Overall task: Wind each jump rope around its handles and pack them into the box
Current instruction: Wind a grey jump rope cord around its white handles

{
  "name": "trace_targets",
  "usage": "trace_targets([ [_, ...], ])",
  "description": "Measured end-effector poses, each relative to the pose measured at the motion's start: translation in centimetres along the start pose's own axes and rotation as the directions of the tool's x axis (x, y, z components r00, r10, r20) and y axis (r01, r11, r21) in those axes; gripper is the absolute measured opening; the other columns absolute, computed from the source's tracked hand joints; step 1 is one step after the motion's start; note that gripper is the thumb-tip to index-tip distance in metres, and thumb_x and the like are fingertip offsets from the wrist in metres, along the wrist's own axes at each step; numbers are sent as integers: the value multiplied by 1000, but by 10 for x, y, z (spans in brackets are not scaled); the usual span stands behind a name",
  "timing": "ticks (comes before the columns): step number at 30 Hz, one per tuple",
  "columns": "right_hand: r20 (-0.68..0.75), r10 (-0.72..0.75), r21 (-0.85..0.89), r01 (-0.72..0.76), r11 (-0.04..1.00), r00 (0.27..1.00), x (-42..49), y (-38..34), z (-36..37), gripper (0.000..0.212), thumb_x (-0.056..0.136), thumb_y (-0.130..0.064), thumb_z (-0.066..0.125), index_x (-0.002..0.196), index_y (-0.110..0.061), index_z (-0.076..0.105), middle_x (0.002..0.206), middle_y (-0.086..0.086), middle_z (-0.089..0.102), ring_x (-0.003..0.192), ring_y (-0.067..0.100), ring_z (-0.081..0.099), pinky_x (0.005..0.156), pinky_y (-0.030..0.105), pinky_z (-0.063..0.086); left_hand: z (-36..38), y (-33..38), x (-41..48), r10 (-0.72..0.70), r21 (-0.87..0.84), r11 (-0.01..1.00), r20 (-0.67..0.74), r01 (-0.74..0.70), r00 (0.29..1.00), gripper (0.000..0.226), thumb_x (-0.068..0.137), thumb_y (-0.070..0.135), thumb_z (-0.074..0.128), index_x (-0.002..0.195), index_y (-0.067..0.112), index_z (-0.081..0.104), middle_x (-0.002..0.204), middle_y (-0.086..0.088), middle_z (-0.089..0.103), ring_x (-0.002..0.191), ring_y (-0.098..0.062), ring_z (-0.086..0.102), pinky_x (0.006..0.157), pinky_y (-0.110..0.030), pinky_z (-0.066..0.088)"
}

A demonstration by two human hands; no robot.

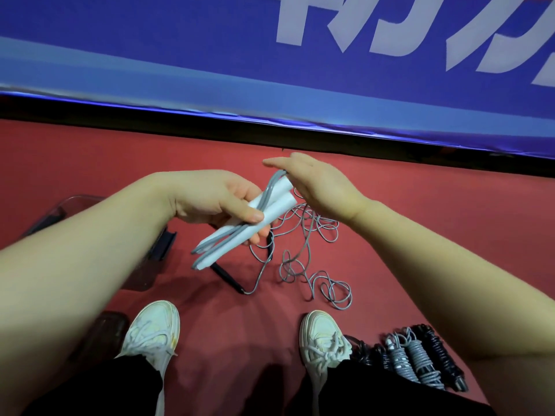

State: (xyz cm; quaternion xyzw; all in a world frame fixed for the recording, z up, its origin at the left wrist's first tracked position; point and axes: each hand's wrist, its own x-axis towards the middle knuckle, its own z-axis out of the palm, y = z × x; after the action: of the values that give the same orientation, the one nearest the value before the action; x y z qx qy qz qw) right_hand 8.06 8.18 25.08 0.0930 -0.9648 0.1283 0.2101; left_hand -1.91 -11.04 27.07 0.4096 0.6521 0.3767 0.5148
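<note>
My left hand (pixel 222 202) grips a pair of white handles (pixel 240 232) held side by side, with grey rope (pixel 267 193) laid lengthwise along them. My right hand (pixel 318 184) is at the handles' far end, fingers extended, with the rope looping under them; the fingertips are hidden from me. The loose grey rope (pixel 306 244) trails down in tangled coils on the red floor. A black handle (pixel 228 276) of another rope lies on the floor beneath. A clear plastic box (pixel 144 256) sits on the floor at the left, mostly behind my left forearm.
Several wound ropes (pixel 417 358), grey and black, lie on the floor by my right shoe (pixel 324 340). My left shoe (pixel 150 334) is beside a clear lid (pixel 105 328). A blue banner barrier (pixel 270 70) runs across the far side.
</note>
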Motion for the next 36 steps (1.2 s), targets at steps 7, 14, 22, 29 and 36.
trace_targets([
  [7,211,377,556,-428,713,902,-7,-20,34,23,103,-16,30,97,-30,47,66,-7,45,48,3,35,52,20,32,-10,6,-1,60,-157,980,-338,-119,939,8,89,-1,50,85,2,57,72,-6,70,60,-13,67,65,-26,57],
  [14,174,479,352,-508,786,861,5,-31,18,27,101,-26,37,83,-18,56,60,-10,45,50,2,41,56,23,32,-21,-1,10,-20,-119,990,-622,-69,783,12,94,3,52,84,7,57,78,-6,66,52,-5,65,58,-23,56],
  [22,206,436,-401,-330,854,876,11,-63,8,35,94,-14,43,129,-15,47,115,9,56,100,33,57,66,33,37,-28,-11,22,120,422,844,-748,330,653,14,90,20,60,94,8,65,83,-7,69,78,-23,62,73,-31,43],
  [29,256,303,-621,-84,779,918,15,-90,-8,31,92,-4,38,118,-11,54,108,6,50,74,26,41,45,29,15,-26,-18,19,90,529,677,-749,511,656,21,94,27,52,91,7,57,94,-17,63,89,-34,56,71,-35,37],
  [36,267,107,-662,102,742,958,27,-74,-30,29,93,-10,39,117,-19,54,107,1,55,94,26,54,49,28,23,-8,-20,33,92,743,478,-573,469,814,19,93,29,53,98,12,60,86,-5,58,80,-28,51,65,-30,37],
])
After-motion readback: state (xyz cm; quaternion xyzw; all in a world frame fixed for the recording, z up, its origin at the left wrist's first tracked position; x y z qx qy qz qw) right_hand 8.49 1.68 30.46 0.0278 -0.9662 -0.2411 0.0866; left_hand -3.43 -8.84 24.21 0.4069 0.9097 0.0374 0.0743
